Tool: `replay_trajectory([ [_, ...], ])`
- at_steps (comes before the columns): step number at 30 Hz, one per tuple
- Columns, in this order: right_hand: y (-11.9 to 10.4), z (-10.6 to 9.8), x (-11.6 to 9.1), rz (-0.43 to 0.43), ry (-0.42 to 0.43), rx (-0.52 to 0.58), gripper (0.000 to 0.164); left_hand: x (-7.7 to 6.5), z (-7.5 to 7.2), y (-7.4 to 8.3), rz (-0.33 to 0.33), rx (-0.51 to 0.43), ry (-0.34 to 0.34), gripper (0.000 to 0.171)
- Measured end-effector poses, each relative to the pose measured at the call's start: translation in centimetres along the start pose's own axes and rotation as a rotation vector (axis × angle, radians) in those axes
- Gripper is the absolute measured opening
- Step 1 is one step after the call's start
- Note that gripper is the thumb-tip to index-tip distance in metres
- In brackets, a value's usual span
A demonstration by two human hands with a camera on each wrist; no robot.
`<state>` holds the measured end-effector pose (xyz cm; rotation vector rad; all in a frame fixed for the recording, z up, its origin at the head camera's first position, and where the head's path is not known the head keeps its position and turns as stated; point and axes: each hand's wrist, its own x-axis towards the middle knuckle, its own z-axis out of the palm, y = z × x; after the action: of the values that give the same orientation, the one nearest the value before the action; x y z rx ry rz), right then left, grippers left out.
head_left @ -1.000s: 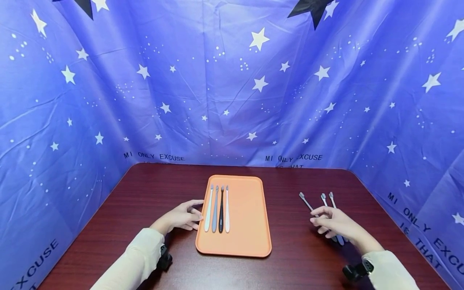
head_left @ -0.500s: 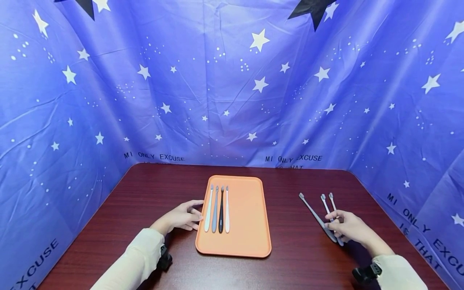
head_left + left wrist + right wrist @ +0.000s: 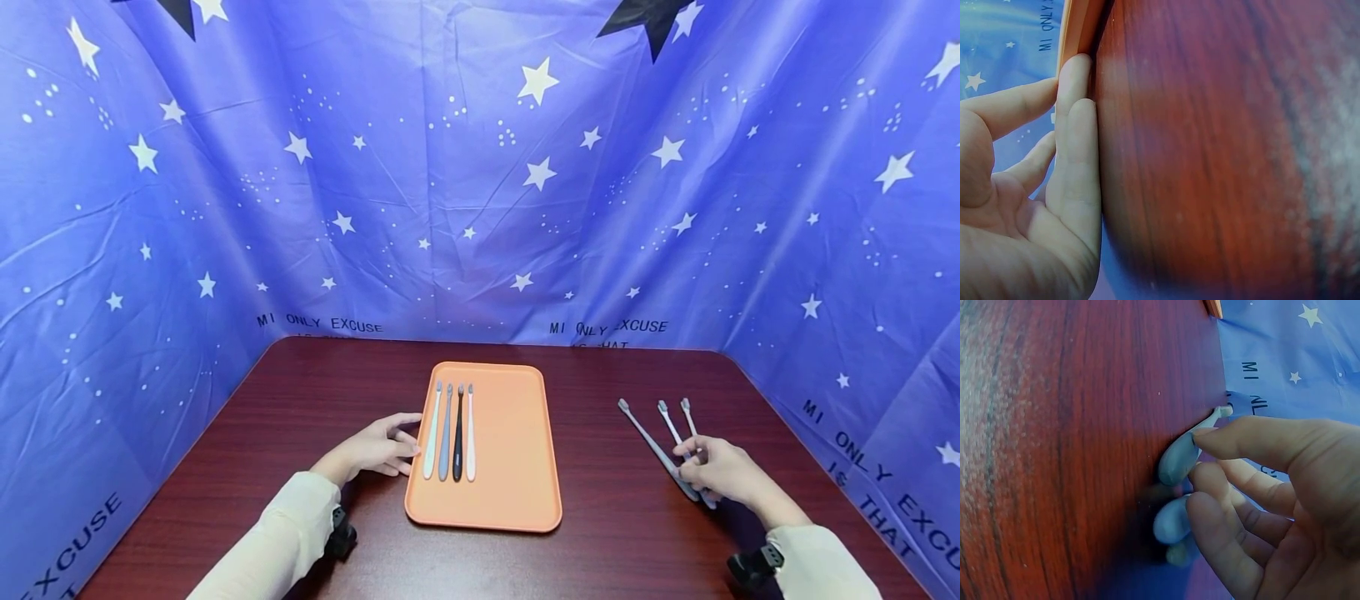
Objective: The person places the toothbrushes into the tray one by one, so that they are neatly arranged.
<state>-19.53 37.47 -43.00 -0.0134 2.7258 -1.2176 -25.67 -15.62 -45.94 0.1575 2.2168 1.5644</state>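
My left hand (image 3: 371,447) rests against the left edge of an orange tray (image 3: 517,450), fingers fairly straight; the left wrist view shows its fingertips touching the rim. Toothbrushes lie side by side on the tray's left half: pale green (image 3: 431,446), grey-blue (image 3: 444,446), black (image 3: 457,450) and pale pink (image 3: 471,446). At the right, my right hand (image 3: 718,472) pinches a pale blue-white toothbrush (image 3: 671,424), its handle partly hidden by fingers. A grey-green toothbrush (image 3: 647,437) slants close on its left, near the thumb. Another light toothbrush (image 3: 688,418) lies right of it, mostly covered.
Everything lies on a dark red wood-grain table (image 3: 592,500). A blue curtain (image 3: 480,208) with stars encloses its back and sides. Dark wrist devices sit at both cuffs. Bare tabletop separates the tray from the loose toothbrushes.
My right hand has moved right from the grey-green toothbrush to the pale blue-white one. That toothbrush's head has shifted slightly left. The left hand and tray have stayed put.
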Motion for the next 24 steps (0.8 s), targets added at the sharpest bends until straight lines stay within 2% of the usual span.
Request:
replay_trajectory([
  [9, 0.20, 0.49, 0.21, 0.026, 0.050, -0.094, 0.028, -0.02, -0.09, 0.08, 0.007, 0.005, -0.001, 0.068],
  [24, -0.40, 0.75, 0.23, 0.020, 0.041, -0.167, 0.025, -0.24, 0.05, 0.30, 0.004, 0.009, 0.001, 0.068],
])
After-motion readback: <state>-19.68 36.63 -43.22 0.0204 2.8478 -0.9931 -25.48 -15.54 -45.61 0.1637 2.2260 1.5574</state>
